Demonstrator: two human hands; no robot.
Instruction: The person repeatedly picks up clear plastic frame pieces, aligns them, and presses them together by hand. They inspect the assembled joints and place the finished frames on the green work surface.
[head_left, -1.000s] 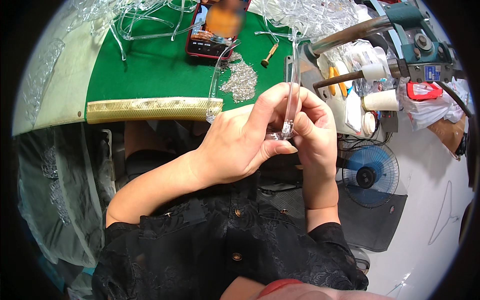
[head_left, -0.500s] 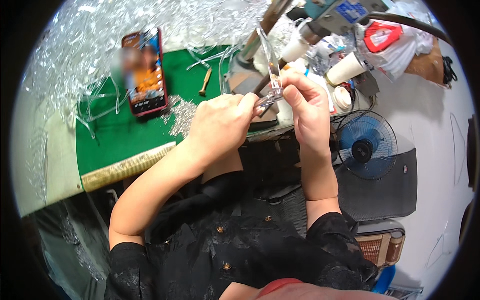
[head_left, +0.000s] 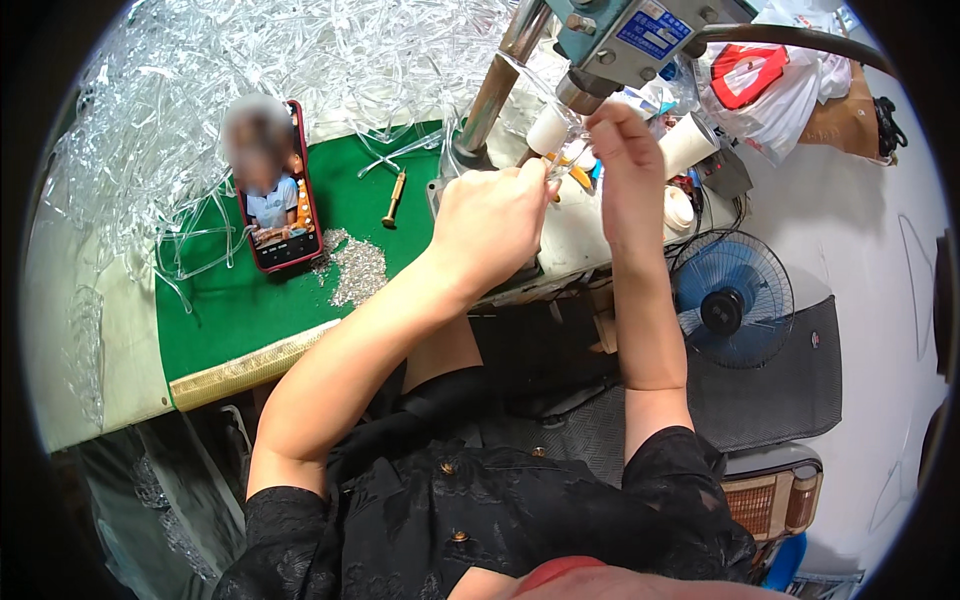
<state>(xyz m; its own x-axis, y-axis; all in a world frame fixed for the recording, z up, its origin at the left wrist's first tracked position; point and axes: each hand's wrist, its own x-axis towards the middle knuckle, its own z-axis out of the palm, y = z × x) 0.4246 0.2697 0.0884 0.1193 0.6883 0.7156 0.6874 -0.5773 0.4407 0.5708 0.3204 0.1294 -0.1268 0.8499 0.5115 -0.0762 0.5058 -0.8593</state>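
My left hand is closed around a clear plastic glasses frame, held up below the head of a grey-green bench press. On the frame's other side is my right hand, its fingers curled and pinched against the clear plastic, slightly smeared by motion. One thin clear arm of the frame reaches up and left toward the press's metal column. My fingers hide part of the frame. Left of my hands, a small brass screwdriver lies on a green mat, near a heap of tiny metal parts.
A phone in a red case lies on the mat beside a large tangle of clear plastic frames. A yellowish ruler-like strip runs along the front edge. White cylinders, plastic bags and a blue fan are at right.
Both hands have moved, the left one up and to the right, the right one upward, with the clear frame between them. My view has shifted slightly, showing more of the press.
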